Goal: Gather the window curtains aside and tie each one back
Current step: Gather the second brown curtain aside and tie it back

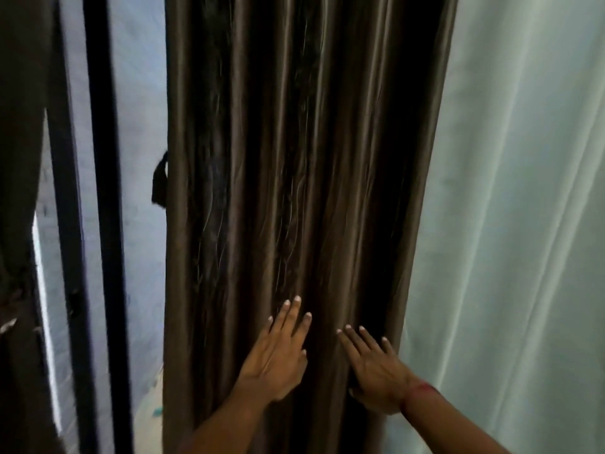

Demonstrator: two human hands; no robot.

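Note:
A dark brown satin curtain (294, 158) hangs in gathered vertical folds down the middle of the view. My left hand (278, 355) lies flat on its folds low down, fingers straight and pointing up. My right hand (376, 368) lies flat just to the right of it, fingers straight, near the curtain's right edge. A dark strap or loop (159, 180) sticks out from behind the curtain's left edge at mid height. A second dark curtain (19, 158) hangs at the far left, bunched lower down.
A pale green sheer curtain (523, 224) fills the right side. Left of the brown curtain are black window frame bars (104, 191) with bluish glass (144, 126) between them.

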